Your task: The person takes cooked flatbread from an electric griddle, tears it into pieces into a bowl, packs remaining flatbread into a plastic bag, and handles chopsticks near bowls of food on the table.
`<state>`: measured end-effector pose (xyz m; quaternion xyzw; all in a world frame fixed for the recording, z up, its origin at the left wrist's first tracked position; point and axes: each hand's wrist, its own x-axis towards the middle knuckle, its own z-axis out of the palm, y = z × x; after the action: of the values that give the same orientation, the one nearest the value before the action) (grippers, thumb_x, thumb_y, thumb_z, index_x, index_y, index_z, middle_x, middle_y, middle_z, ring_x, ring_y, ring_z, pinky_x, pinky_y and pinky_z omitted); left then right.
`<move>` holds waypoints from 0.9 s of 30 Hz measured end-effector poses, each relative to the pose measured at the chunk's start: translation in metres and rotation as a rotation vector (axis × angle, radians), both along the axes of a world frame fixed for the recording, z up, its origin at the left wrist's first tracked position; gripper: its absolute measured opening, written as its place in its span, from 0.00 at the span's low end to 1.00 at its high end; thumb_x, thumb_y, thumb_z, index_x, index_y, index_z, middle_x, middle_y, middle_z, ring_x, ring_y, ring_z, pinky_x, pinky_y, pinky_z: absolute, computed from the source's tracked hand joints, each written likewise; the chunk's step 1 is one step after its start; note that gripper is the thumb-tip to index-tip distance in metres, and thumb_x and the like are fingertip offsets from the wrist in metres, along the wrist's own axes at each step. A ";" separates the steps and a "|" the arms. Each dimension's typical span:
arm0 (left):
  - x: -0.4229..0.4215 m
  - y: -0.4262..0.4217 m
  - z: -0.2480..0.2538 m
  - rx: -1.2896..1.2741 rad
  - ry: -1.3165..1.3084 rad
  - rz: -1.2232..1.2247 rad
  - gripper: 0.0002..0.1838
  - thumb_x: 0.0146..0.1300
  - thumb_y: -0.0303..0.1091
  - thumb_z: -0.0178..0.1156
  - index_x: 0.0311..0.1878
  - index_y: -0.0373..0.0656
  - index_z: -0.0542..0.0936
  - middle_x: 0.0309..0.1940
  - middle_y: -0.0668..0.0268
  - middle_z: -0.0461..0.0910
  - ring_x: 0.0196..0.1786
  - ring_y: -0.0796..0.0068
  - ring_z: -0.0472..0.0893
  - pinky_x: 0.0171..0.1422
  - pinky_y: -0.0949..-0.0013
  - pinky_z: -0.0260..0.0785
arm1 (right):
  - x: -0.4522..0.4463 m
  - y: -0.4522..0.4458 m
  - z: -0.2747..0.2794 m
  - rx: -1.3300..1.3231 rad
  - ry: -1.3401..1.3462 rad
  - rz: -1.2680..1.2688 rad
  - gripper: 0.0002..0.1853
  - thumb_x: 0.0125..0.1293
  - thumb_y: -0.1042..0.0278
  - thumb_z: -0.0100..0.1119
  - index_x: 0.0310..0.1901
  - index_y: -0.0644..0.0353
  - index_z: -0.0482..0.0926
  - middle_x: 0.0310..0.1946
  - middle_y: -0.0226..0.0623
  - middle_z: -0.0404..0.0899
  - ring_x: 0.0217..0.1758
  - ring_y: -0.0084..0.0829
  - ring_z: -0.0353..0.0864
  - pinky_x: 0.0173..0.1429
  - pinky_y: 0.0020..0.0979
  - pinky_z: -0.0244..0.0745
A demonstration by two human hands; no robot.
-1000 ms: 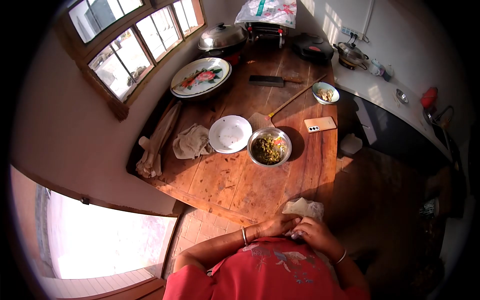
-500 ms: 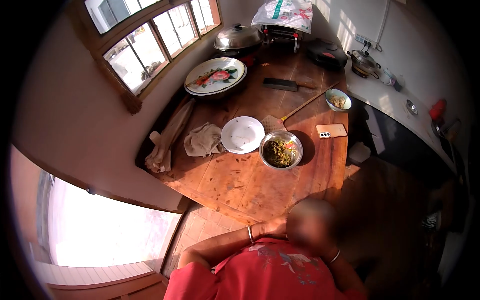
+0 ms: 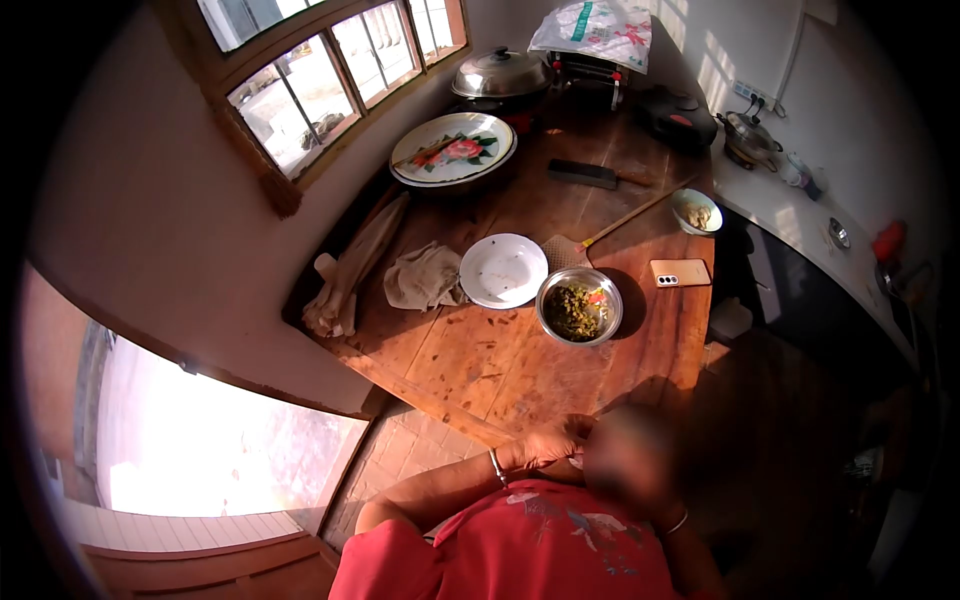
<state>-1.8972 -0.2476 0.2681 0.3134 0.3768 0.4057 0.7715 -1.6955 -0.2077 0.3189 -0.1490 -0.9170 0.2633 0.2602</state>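
Note:
My left hand (image 3: 543,447), with a silver bangle at the wrist, is raised in front of my red shirt (image 3: 520,545) near the table's front edge. Its fingers look bent inward, their tips running into a blurred patch that hides whatever may be in them. Most of my right hand (image 3: 655,497) lies in that same blur, below it a bangle on the wrist; its fingers cannot be made out. Nearest on the table stands a steel bowl (image 3: 578,312) of chopped greenish food with a red piece. A white enamel plate (image 3: 503,271) with dark specks sits beside it.
On the wooden table (image 3: 450,365) lie a crumpled cloth (image 3: 424,277), a fly swatter (image 3: 640,214), a cleaver (image 3: 582,174), a phone (image 3: 680,273), a small bowl (image 3: 697,212) and a floral tray (image 3: 452,150). A lidded pan (image 3: 500,74) stands behind.
The view has turned slightly left, so the table and its things sit farther right. My left hand has shifted a little and more of its bent fingers show. Nothing on the table has moved.

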 end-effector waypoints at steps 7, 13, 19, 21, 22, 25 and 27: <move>-0.015 -0.003 -0.015 0.005 0.212 0.300 0.08 0.56 0.21 0.58 0.40 0.33 0.76 0.29 0.65 0.78 0.26 0.80 0.77 0.28 0.79 0.69 | 0.016 -0.003 -0.029 0.020 -0.034 -0.120 0.13 0.66 0.68 0.47 0.50 0.62 0.70 0.47 0.40 0.72 0.50 0.36 0.72 0.54 0.36 0.68; -0.034 -0.010 -0.055 0.002 0.508 0.341 0.08 0.57 0.26 0.58 0.40 0.34 0.77 0.26 0.63 0.78 0.26 0.78 0.77 0.31 0.75 0.71 | 0.053 -0.011 -0.053 0.118 -0.037 -0.247 0.02 0.58 0.73 0.55 0.32 0.60 0.76 0.41 0.43 0.75 0.47 0.40 0.74 0.52 0.39 0.68; -0.006 -0.007 -0.018 0.766 0.783 0.009 0.19 0.58 0.33 0.58 0.53 0.38 0.73 0.48 0.58 0.74 0.48 0.70 0.73 0.51 0.70 0.67 | 0.028 -0.007 -0.039 -0.214 -0.064 -0.331 0.02 0.57 0.73 0.57 0.31 0.60 0.78 0.34 0.39 0.76 0.37 0.37 0.76 0.41 0.34 0.72; 0.006 -0.008 -0.002 0.901 0.880 -0.009 0.19 0.58 0.35 0.58 0.53 0.40 0.74 0.51 0.54 0.74 0.55 0.65 0.71 0.59 0.67 0.63 | 0.009 -0.009 -0.025 -0.361 0.035 -0.404 0.02 0.58 0.74 0.57 0.32 0.61 0.78 0.33 0.38 0.76 0.35 0.35 0.76 0.39 0.33 0.72; 0.015 -0.007 -0.022 0.610 0.623 -0.070 0.19 0.58 0.34 0.57 0.52 0.39 0.75 0.50 0.57 0.75 0.54 0.68 0.72 0.58 0.69 0.64 | 0.006 -0.010 -0.027 -0.390 0.045 -0.398 0.03 0.59 0.73 0.56 0.33 0.61 0.78 0.34 0.38 0.76 0.37 0.35 0.75 0.40 0.33 0.71; 0.031 -0.002 -0.047 0.041 0.093 -0.172 0.17 0.60 0.32 0.56 0.51 0.35 0.75 0.49 0.62 0.76 0.51 0.74 0.73 0.55 0.72 0.66 | 0.013 -0.013 -0.056 -0.360 -0.081 -0.307 0.06 0.62 0.70 0.53 0.38 0.61 0.76 0.37 0.40 0.75 0.41 0.35 0.75 0.46 0.34 0.70; 0.027 -0.004 -0.034 -0.051 0.088 -0.065 0.13 0.60 0.31 0.54 0.47 0.36 0.76 0.46 0.62 0.77 0.45 0.71 0.76 0.48 0.70 0.68 | 0.018 -0.012 -0.081 -0.345 -0.140 -0.272 0.09 0.63 0.68 0.51 0.41 0.61 0.75 0.40 0.40 0.75 0.44 0.35 0.74 0.49 0.34 0.69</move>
<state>-1.8699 -0.2514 0.2339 0.3232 0.4101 0.3564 0.7748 -1.6776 -0.2194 0.2376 -0.3315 -0.8455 0.3679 0.1998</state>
